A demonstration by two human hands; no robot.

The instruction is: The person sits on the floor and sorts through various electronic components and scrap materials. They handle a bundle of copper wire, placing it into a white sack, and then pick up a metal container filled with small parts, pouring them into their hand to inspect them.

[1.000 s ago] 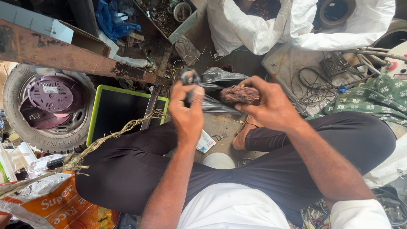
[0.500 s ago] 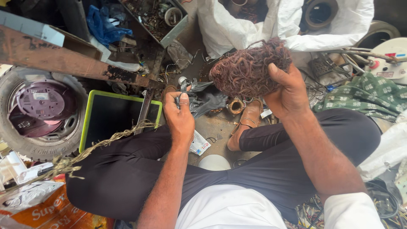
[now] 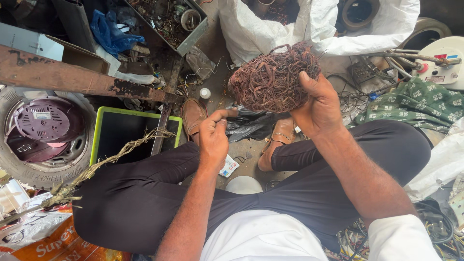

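Copper-wire tangle (image 3: 273, 77): springy, loose-stranded, probably light. Right hand (image 3: 319, 108) cups its underside, grip closed; left hand (image 3: 212, 137) loosely curled, empty.

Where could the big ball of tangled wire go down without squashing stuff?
The right hand holds the wire ball up; the left hand holds nothing. The barest spot is the dark panel with a green rim, between the tyre and the left knee, though a rusty beam crosses its edge. Between the shoes lies a black bag. The white sack and metal tray are crowded.
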